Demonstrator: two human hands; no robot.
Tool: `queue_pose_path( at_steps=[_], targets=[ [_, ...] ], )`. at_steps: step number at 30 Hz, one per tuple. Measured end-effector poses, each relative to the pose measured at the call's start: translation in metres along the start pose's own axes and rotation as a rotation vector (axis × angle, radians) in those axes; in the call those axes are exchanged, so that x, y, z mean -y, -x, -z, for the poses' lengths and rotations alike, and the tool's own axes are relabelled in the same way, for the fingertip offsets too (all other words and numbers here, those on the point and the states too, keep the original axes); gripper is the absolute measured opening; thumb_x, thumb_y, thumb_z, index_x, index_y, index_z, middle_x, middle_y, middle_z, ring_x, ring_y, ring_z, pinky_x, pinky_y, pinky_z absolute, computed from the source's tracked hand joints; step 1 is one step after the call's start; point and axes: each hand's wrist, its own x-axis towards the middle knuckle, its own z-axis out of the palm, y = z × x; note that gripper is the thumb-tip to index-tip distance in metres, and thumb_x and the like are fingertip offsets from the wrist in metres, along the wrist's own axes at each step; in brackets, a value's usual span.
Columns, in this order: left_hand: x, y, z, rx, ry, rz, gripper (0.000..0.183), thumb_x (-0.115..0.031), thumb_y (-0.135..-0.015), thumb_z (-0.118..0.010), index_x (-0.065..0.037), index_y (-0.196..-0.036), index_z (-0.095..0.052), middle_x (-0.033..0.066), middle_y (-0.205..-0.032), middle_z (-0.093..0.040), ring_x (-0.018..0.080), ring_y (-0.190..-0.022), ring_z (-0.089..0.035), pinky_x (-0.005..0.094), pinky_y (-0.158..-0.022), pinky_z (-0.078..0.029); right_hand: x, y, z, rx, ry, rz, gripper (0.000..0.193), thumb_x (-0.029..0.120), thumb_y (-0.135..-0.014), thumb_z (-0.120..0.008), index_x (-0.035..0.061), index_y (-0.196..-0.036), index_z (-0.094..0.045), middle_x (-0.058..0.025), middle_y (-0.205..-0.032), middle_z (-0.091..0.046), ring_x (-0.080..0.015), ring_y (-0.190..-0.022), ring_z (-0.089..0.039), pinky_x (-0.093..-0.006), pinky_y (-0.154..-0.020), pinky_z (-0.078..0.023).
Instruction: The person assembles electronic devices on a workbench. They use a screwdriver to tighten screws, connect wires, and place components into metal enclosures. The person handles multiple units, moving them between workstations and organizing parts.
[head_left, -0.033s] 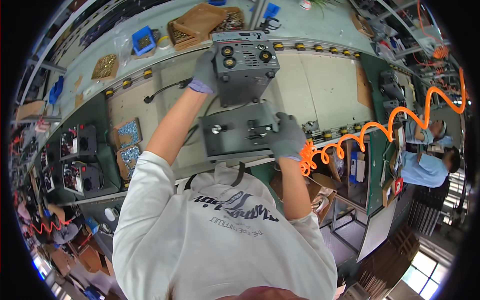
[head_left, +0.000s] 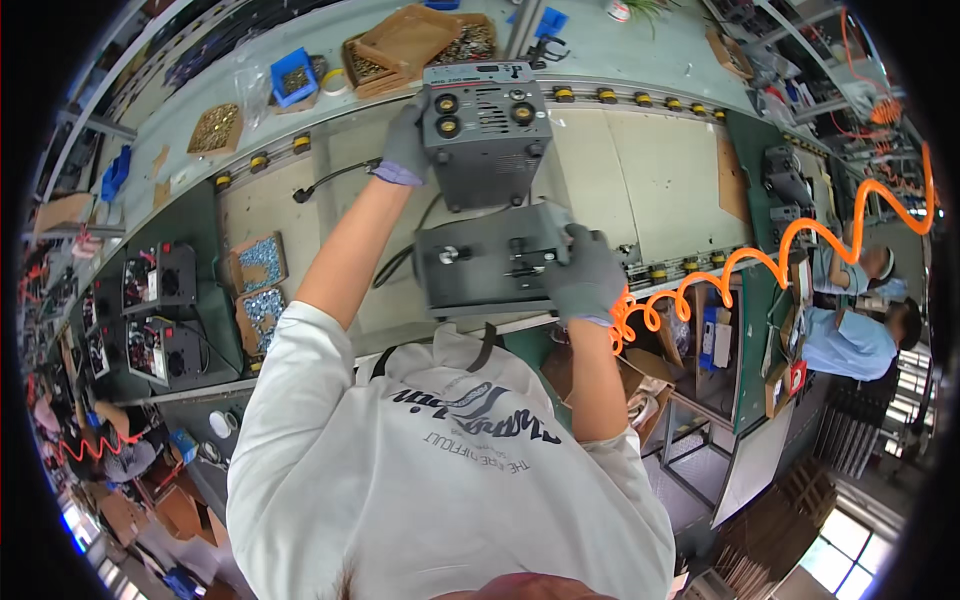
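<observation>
A dark grey welding machine (head_left: 488, 165) stands upright on the work line ahead of me, its front panel with round brass-coloured sockets tilted into view. My left hand (head_left: 408, 140), in a grey glove, grips its left side; the fingertips are partly hidden. Closer to my body lies a dark grey metal case (head_left: 480, 270) with a silver latch and a small black fitting on its upper face. My gloved right hand (head_left: 585, 275) is closed round its right end, the thumb on top. A black power cord (head_left: 335, 180) with a plug lies left of the machine.
Trays of blue-silver screws (head_left: 260, 262) sit at the left. Across the roller rail are a blue bin (head_left: 292, 78) and cardboard trays of small parts (head_left: 408, 40). An orange coiled air hose (head_left: 740, 258) stretches along the right. Open machines (head_left: 160, 310) stand far left; other people (head_left: 850, 335) are at right.
The metal case has shifted slightly to the right with my right hand. The welding machine has moved a little to the left under my left hand.
</observation>
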Motion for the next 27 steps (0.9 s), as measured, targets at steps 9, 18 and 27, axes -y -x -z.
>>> queue_pose_path(
  at_steps=[9,18,27],
  targets=[
    [-0.006,-0.017,0.294,-0.37,-0.017,0.204,0.024,-0.038,-0.101,-0.049,-0.021,-0.106,-0.066,-0.0011,-0.087,-0.072,0.0147,-0.068,-0.067,0.0291,-0.044,-0.044,-0.004,0.009,0.032,-0.222,0.291,0.328,0.037,0.01,-0.067,-0.066,0.0128,-0.103,-0.061,-0.0087,-0.097,-0.06,-0.0297,-0.09,-0.062,-0.0426,-0.069,-0.052],
    [0.034,0.058,0.393,-0.698,-0.584,0.058,0.023,-0.027,-0.097,-0.053,-0.011,-0.099,-0.069,0.0104,-0.086,-0.069,0.0235,-0.08,-0.068,0.0347,-0.067,-0.054,0.039,0.034,-0.005,-0.089,0.276,0.432,0.038,0.015,-0.062,-0.065,0.0083,-0.099,-0.059,-0.0114,-0.087,-0.057,-0.0321,-0.083,-0.061,-0.0461,-0.064,-0.049],
    [0.045,0.216,0.031,0.621,-0.973,-0.183,0.036,-0.026,-0.087,-0.068,-0.005,-0.117,-0.064,0.014,-0.109,-0.067,0.0301,-0.1,-0.065,0.0408,-0.09,-0.051,0.049,0.045,0.008,-0.003,0.163,0.395,0.037,0.019,-0.069,-0.067,0.0041,-0.102,-0.062,-0.0134,-0.091,-0.059,-0.0325,-0.078,-0.062,-0.0443,-0.067,-0.051]
  ],
)
